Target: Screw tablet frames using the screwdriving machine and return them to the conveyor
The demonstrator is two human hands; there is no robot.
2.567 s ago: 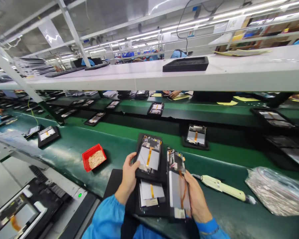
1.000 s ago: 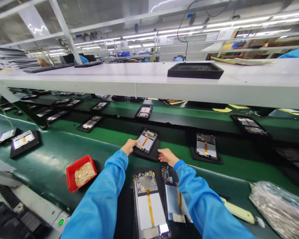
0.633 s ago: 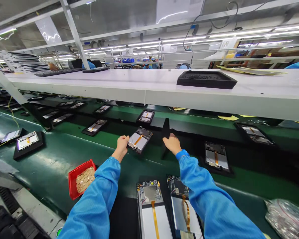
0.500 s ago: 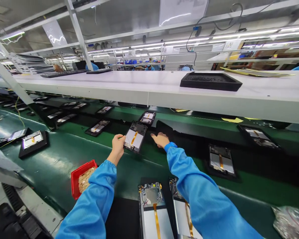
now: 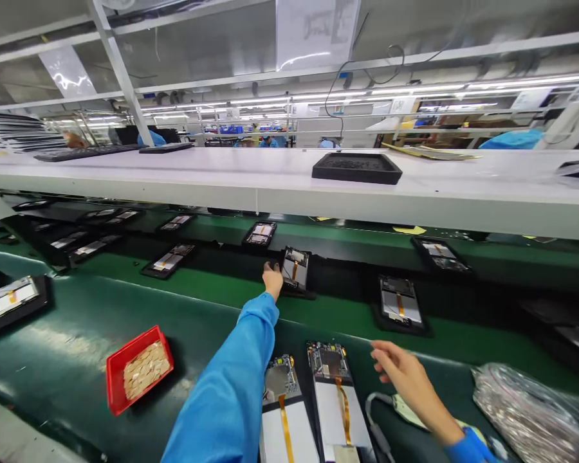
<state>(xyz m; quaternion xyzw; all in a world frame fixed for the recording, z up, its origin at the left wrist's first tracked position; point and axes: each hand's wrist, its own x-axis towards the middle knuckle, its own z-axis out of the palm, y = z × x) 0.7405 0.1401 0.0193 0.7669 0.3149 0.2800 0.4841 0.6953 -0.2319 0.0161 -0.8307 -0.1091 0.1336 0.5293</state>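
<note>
The person's left hand (image 5: 273, 280) reaches far out across the green belt (image 5: 77, 334), its fingers curled on the left edge of an open tablet (image 5: 295, 267), gripping it. The tablet sits tilted on a black tray (image 5: 301, 294) at the far side of the belt, below the long white shelf (image 5: 222, 183). To its right, well apart, another opened tablet (image 5: 399, 303) lies flat in its own dark tray. The right hand (image 5: 399, 370) hangs open and empty near the person, fingers spread, just above a cream-coloured tool (image 5: 408, 411) with a grey cord. Left of that hand, two more opened tablets (image 5: 335, 402) lie side by side at the near edge, partly hidden by the blue sleeve (image 5: 231, 392). A red bin (image 5: 139, 370) of small tan pieces stands on the near left, and a clear plastic bag (image 5: 535, 411) lies on the near right.
</note>
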